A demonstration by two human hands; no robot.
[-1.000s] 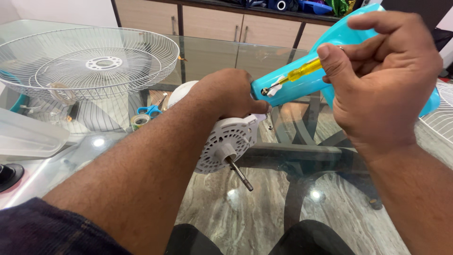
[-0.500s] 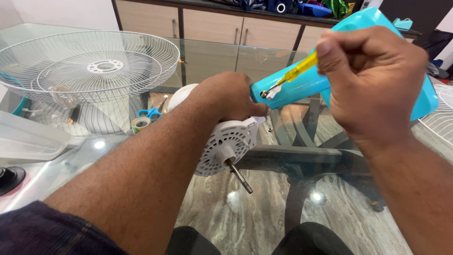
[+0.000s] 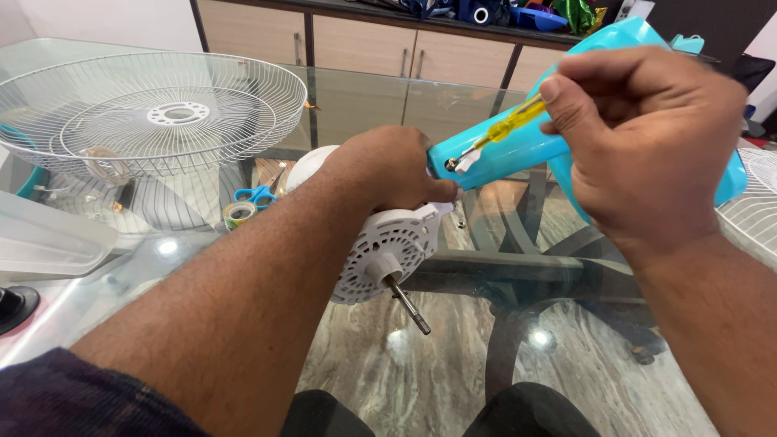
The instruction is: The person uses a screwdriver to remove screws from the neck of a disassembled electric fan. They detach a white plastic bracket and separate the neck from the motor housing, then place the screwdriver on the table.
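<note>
My left hand (image 3: 387,168) grips the white fan motor housing (image 3: 387,252), whose metal shaft (image 3: 407,305) points down toward me. A turquoise fan stand neck (image 3: 518,146) joins the motor at its top. My right hand (image 3: 647,137) is closed on a yellow-handled screwdriver (image 3: 506,125), its tip set at the lower end of the turquoise neck, right beside my left hand's fingers. Both hands are held above the glass table (image 3: 388,372).
A white wire fan guard (image 3: 154,113) lies at the left on the glass. Blue-handled scissors (image 3: 257,194) and a tape roll (image 3: 237,214) sit beneath it. A translucent fan blade (image 3: 48,239) lies at the left edge, another wire guard (image 3: 757,210) at the right. Wooden cabinets stand behind.
My right hand with the screwdriver has shifted slightly, keeping the tip at the same spot on the turquoise neck. My left hand keeps its hold on the motor.
</note>
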